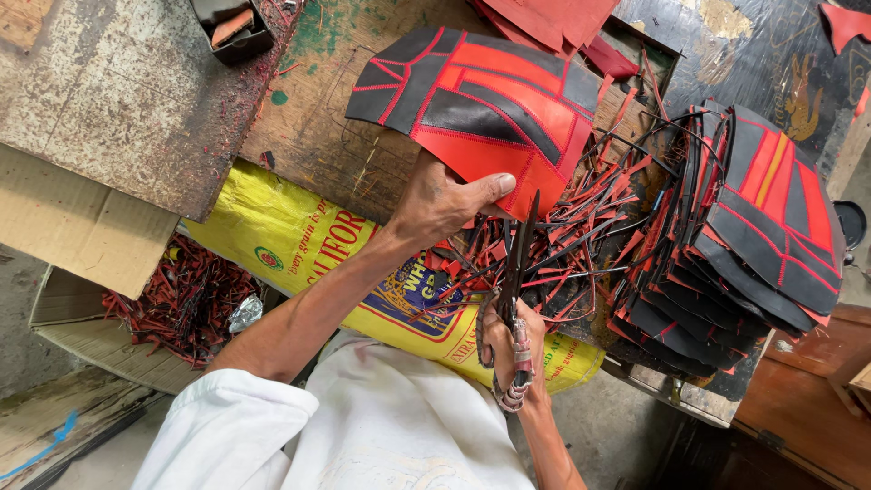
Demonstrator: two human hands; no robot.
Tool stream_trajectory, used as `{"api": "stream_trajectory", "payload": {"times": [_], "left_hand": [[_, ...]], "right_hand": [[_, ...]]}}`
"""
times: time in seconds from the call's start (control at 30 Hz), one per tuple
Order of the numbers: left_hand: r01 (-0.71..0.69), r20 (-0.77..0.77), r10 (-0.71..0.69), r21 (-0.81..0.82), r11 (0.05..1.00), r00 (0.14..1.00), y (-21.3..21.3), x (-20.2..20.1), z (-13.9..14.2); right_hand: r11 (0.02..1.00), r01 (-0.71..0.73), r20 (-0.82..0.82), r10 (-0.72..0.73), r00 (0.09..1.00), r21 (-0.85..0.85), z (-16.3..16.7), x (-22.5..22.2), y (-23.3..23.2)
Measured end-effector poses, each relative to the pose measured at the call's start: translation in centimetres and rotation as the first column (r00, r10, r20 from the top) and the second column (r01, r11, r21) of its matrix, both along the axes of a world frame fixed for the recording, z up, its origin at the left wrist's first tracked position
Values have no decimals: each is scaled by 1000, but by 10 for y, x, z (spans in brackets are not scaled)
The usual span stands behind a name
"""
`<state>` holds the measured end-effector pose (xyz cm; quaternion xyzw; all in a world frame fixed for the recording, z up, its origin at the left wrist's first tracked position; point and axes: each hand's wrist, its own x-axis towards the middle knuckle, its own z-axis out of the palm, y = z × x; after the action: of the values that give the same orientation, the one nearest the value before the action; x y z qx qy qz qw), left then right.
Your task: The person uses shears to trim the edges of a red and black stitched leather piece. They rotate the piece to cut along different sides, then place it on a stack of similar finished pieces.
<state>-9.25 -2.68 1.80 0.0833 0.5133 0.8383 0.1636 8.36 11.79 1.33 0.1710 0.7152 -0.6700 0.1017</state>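
Your left hand (pixel 442 201) pinches the red-black panel (pixel 476 100) by its lower edge, above the scissors (pixel 517 263). Your right hand (pixel 511 349) grips their handles, blades nearly shut. Risk: your thumb sits beside the blades; a slip may nick it.

The left hand (pixel 442 201) reaches forward and up from the lower left on a bare forearm that runs out of a rolled white sleeve, its back turned to the camera, its fingers curled under and out of sight and its thumb stretched flat to the right in a pinching grip. The right hand (pixel 511 343) sits lower and closer to the body, rising from the bottom edge on a bare wrist, with its fingers closed in a fist-like grip and its knuckles facing up. The two hands are near each other without touching, the left above the right.
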Motion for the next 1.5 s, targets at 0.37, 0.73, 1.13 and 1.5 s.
{"api": "stream_trajectory", "payload": {"times": [0.37,0.73,1.13,1.5], "left_hand": [[2,45,-3,28,1000,999,2,-2,1],[3,61,-4,24,1000,998,1,-3,0],[11,74,-12,12,1000,997,1,-4,-11],[158,29,-156,-226,961,987,-20,-18,5]], "right_hand": [[999,42,40,-41,998,-10,-5,6,2],[998,58,91,-59,994,11,-13,9,5],[993,110,116,-115,987,47,-20,7,1],[987,87,209,-57,976,-138,-31,60,-24]]}}
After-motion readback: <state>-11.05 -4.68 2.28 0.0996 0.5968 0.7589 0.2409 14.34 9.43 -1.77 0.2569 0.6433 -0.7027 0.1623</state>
